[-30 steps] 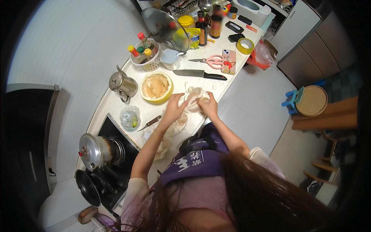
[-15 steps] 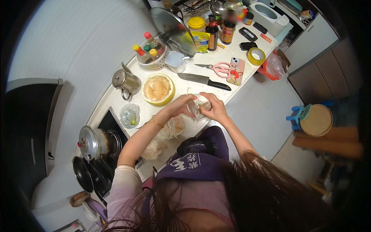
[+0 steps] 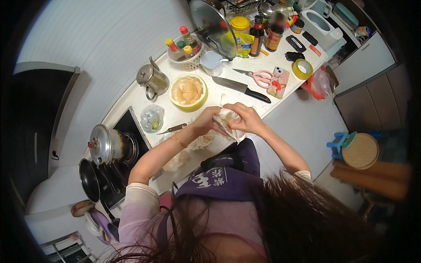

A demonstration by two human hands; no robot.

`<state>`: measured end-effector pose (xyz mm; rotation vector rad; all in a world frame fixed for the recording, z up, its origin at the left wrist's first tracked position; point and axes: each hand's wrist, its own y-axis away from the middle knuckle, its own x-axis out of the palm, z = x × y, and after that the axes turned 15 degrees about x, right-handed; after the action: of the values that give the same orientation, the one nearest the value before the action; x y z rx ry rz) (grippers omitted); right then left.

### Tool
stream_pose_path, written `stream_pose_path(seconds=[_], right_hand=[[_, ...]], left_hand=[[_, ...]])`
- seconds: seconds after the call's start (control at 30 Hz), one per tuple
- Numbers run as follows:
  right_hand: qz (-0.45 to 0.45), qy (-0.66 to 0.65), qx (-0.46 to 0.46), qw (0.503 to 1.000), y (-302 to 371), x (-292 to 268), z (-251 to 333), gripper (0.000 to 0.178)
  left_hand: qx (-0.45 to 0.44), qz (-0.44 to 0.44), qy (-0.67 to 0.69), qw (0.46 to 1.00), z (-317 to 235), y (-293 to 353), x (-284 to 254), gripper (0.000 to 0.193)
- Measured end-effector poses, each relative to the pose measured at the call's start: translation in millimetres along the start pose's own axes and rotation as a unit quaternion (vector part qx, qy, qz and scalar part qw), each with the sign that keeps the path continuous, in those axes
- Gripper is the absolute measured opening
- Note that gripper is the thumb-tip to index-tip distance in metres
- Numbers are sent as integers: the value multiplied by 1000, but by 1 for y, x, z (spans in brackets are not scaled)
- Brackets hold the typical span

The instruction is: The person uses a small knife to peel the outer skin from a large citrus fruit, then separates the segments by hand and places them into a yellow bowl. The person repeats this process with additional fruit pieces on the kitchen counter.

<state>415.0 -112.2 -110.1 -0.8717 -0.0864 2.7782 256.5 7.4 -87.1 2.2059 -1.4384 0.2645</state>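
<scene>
Over the counter's front edge, my left hand and my right hand both grip a pomelo piece wrapped in white membrane. My right thumb presses into its middle, where some yellowish flesh shows. The left fingertips are partly hidden behind the piece. Beyond my left hand stands a yellow-green bowl, which looks like a hollowed rind, filled with peeled pomelo flesh. Beneath my left forearm lie pale membrane scraps. A small wooden-handled knife rests beside that forearm.
A large black-handled kitchen knife, pink scissors and a phone lie beyond my hands. Leftward are a clear bowl, a metal pot and a stove with a pressure cooker. Sauce bottles stand at the back.
The pomelo piece has turned in my hands and shows more of its inside. My left forearm has shifted, uncovering the small knife. The whole view has moved slightly.
</scene>
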Motion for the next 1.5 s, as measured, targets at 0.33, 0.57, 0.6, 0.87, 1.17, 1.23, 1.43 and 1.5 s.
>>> stream_pose_path(seconds=[0.33,0.57,0.6,0.87,1.17,1.23,1.43,1.5], right_hand=[[67,-21,-61,996,-18,-5,16,49],[89,-52,-64,993,-27,-25,40,49],[75,-59,-71,993,-29,-26,44,48],[26,-75,-78,994,-38,-14,50,45],[23,-115,-93,989,-46,-2,47,46],[61,-115,-100,986,-48,2,49,47],[41,-146,-177,972,-51,8,74,43],[45,-144,-214,965,-49,14,82,43]], left_hand=[[-88,25,255,963,-5,22,-12,51],[38,29,238,970,-1,35,4,46],[47,21,222,974,1,34,3,45],[93,-18,164,982,-2,38,-3,42],[84,-36,215,972,4,53,-7,49],[15,51,249,967,-4,57,-27,54],[-18,140,334,932,-3,75,-39,60],[18,208,350,913,6,81,-42,54]])
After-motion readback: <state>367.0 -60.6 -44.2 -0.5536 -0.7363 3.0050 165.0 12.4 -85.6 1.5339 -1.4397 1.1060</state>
